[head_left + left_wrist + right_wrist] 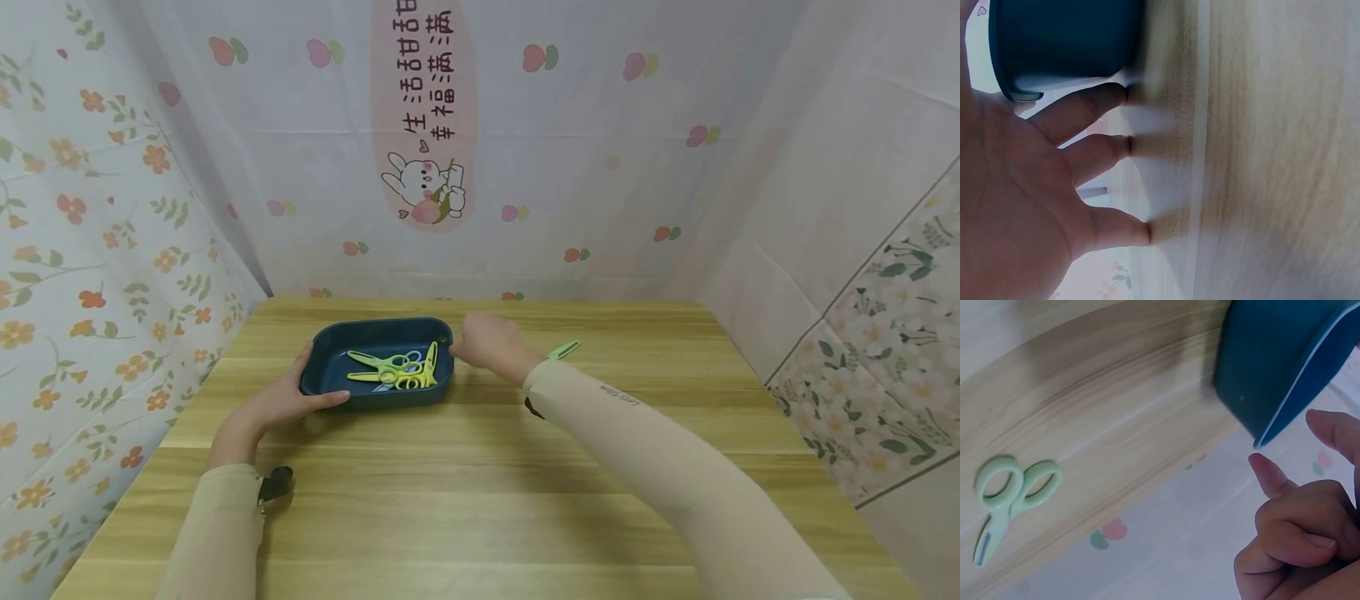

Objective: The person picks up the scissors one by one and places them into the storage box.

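A dark blue rectangular plastic tray (322,379) with rounded corners sits on the light wooden table (480,492), toward its rear left area. Inside the tray lie two pairs of small plastic scissors: a light green pair (381,362) and a yellow pair (408,379), overlapping near their handles.

Left hand (281,402): positioned at the tray's near left corner. The thumb lies along the tray's front wall and the fingers reach round the left side. In the left wrist view the fingers (1079,115) are spread and nearly straight, their tips on the table surface just beside the tray's outer wall (1066,44). The hand touches the tray without curling round it.

Right hand (486,342): positioned at the tray's right end, close to its rim. In the right wrist view the lower fingers (1297,540) are curled toward the palm, while two fingers extend toward the tray's edge (1291,394). Nothing is held. Whether a fingertip contacts the rim cannot be determined.

A third pair of light green plastic scissors (1007,500) lies flat on the table, apart from the tray, just behind the right forearm in the head view (562,350).

Both forearms wear beige sleeves (645,433). Floral and fruit-patterned sheets (90,208) enclose the table on three sides.
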`<act>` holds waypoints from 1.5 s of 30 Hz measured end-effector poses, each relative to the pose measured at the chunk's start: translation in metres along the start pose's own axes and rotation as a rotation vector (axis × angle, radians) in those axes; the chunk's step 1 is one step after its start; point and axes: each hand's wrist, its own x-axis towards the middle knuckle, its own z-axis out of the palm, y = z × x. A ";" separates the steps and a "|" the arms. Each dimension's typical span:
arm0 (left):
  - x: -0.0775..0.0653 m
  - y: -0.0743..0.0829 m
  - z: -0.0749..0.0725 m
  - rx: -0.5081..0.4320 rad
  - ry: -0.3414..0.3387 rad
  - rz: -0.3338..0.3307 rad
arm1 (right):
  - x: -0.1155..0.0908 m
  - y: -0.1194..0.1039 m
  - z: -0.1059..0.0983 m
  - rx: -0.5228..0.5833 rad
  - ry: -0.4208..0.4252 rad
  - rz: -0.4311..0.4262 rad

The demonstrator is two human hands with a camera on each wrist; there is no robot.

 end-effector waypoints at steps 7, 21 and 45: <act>-0.002 0.000 0.001 -0.012 -0.004 0.005 | -0.001 0.021 -0.002 0.023 -0.013 0.003; -0.002 0.000 0.001 -0.017 -0.004 0.014 | -0.008 0.079 0.013 0.094 -0.097 0.055; -0.002 0.000 0.000 -0.044 -0.011 0.030 | -0.009 0.115 0.037 0.046 -0.068 0.112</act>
